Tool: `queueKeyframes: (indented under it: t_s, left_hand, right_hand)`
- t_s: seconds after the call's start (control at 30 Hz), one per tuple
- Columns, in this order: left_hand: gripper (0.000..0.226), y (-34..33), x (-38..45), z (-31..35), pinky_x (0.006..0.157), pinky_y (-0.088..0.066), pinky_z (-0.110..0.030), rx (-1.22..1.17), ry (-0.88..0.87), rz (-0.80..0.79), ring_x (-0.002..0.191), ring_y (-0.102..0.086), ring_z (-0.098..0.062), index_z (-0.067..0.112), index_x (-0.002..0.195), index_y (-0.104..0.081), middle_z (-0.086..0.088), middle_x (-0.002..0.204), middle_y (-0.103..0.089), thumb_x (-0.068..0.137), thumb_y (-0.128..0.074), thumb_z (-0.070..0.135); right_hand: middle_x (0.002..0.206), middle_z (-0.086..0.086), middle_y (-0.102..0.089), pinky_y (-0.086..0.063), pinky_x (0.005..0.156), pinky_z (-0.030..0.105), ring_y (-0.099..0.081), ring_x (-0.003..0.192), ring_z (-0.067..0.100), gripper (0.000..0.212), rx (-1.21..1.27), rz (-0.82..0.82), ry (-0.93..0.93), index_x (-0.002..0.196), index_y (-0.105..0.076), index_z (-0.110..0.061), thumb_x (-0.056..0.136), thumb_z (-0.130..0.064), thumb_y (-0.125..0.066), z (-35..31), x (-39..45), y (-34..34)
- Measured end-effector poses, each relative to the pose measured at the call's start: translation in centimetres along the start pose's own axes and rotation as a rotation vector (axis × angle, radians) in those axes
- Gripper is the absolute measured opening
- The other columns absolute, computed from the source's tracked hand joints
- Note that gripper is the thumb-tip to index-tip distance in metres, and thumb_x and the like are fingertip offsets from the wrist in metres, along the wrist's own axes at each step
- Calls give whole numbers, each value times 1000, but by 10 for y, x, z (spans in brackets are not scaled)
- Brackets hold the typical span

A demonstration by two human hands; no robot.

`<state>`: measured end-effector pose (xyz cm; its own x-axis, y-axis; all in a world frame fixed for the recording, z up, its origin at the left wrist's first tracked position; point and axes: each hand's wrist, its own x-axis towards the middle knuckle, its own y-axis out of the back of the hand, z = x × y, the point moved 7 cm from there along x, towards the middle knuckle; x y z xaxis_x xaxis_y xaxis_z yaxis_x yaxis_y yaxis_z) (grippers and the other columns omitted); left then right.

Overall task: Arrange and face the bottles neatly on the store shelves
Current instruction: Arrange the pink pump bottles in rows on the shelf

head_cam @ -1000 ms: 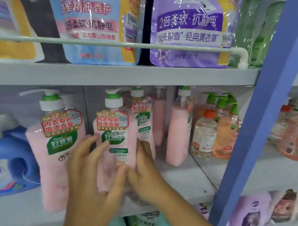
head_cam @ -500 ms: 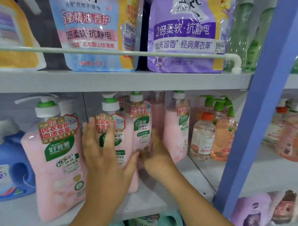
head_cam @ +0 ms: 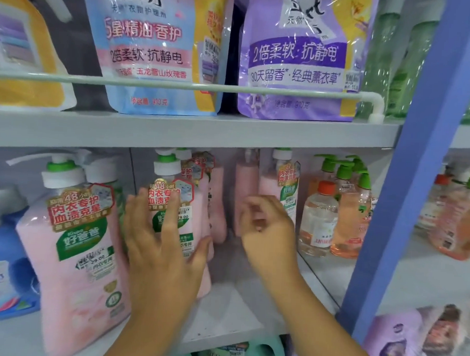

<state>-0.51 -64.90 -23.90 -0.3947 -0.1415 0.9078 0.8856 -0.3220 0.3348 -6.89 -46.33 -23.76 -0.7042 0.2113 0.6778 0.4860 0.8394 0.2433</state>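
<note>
Fingers (head_cam: 170,215) of the left hand (head_cam: 163,252) are being spread flat against the middle pink pump bottle (head_cam: 173,218); the right hand (head_cam: 269,233), at 3 o'clock, is being held loosely curled, gripping nothing.

1. Grey store shelving fills the view, with an upper shelf board (head_cam: 176,133) above a lower shelf (head_cam: 230,312).
2. A white guard rail (head_cam: 205,87) runs along the upper shelf's front.
3. A blue upright post (head_cam: 416,185) stands at right.
4. Lighting is even and soft.
</note>
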Motion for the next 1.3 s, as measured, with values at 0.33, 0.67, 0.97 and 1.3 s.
queueKeyframes:
  t_s: [0.33, 0.67, 0.97, 1.3]
  left_hand:
    - [40, -24, -25, 65, 124, -26, -42, -486, -191, -149, 153, -28, -27, 12, 131, -58, -10, 152, -40, 92, -57, 17]
    - [90, -76, -32, 49, 115, -41, -41, -677, 421, -429, 139, -46, -18, 33, 158, -19, 2, 155, -43, 88, -75, 33]
    - [95, -35, -59, 48, 107, -44, -39, -688, 377, -340, 134, -52, -25, 43, 157, -21, 3, 156, -46, 79, -74, 30]
    - [103, -36, -57, 38, 108, -37, -20, -705, 406, -422, 133, -49, -4, 52, 155, -20, 15, 153, -48, 69, -74, 38]
  right_hand:
    - [109, -8, -61, -45, 71, 22, -64, 98, 16, 80, 37, -34, -447, 119, -40, -31, 60, -34, -93, 86, 28, 10]
    - [123, -9, -66, -46, 95, 26, -63, 108, 11, 59, 155, -382, -596, 129, -59, -32, 101, -67, -21, 37, 3, 17]
    - [146, 12, -50, -40, 90, 23, -53, 130, 28, 69, 174, -210, -598, 148, -43, -8, 90, -25, -76, 65, 61, -33]
    - [109, 10, -64, -53, 66, 22, -64, 88, 22, 70, 280, -177, -603, 115, -55, -6, 65, -49, -77, 62, 54, -34]
